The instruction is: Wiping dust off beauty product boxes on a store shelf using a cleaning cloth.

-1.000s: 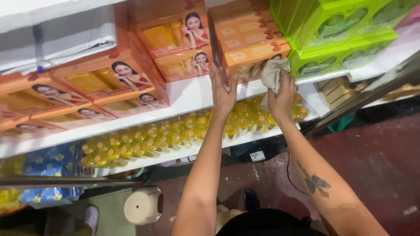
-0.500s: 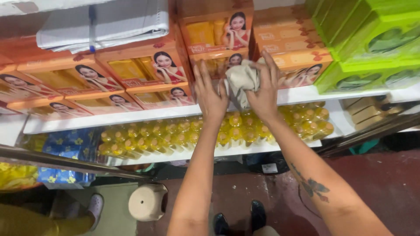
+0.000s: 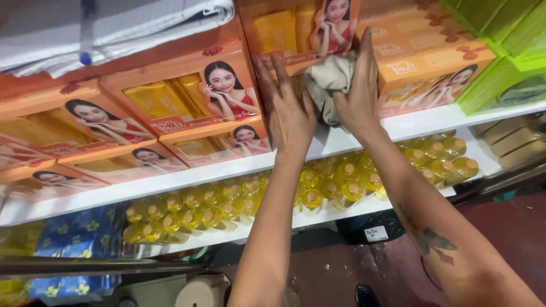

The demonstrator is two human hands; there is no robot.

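Note:
My left hand lies flat, fingers spread, against the front of a stacked orange gift box on the white shelf. Just to its right, my right hand presses a crumpled beige cloth onto the same stack of boxes. The lower box of that stack is mostly hidden behind both hands. More orange boxes with a printed portrait lie stacked to the left, and another orange stack sits to the right.
Green boxes fill the shelf's right end. Several yellow-capped bottles crowd the lower shelf, blue flowered packs sit at lower left. A folded white sheet with a pen tops the left boxes. A beige stool stands on the dark red floor.
Both hands have slid left from the right-hand orange stack to the middle stack, the cloth moving with the right hand. The view has come closer to the shelf.

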